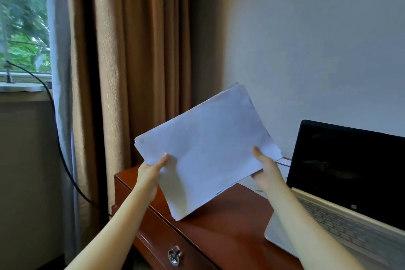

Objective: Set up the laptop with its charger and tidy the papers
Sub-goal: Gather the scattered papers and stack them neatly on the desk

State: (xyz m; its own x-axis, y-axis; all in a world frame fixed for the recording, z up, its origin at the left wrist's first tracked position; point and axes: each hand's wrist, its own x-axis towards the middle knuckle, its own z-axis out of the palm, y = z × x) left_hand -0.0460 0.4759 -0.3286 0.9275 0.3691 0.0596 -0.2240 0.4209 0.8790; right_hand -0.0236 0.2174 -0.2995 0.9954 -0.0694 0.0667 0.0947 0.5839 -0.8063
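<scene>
Papers: white stack (208, 149) was held tilted over the desk (230, 230), lower corner maybe touching the wood.
Left hand (151, 171): pinched the left edge, thumb on top.
Right hand (266, 167): gripped the right edge likewise.
Laptop (346, 182): open, screen dark, just right of the stack.

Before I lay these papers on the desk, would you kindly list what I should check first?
1. Grip of left hand on papers: ok.
2. Grip of right hand on the opposite edge: ok.
3. Sheet edges squared: not ok, staggered.
4. Bare desk left of laptop: ok.
5. Lid open: ok, screen dark.
6. Thin cable plugged into laptop: cannot tell; the papers hide part of it.
</scene>
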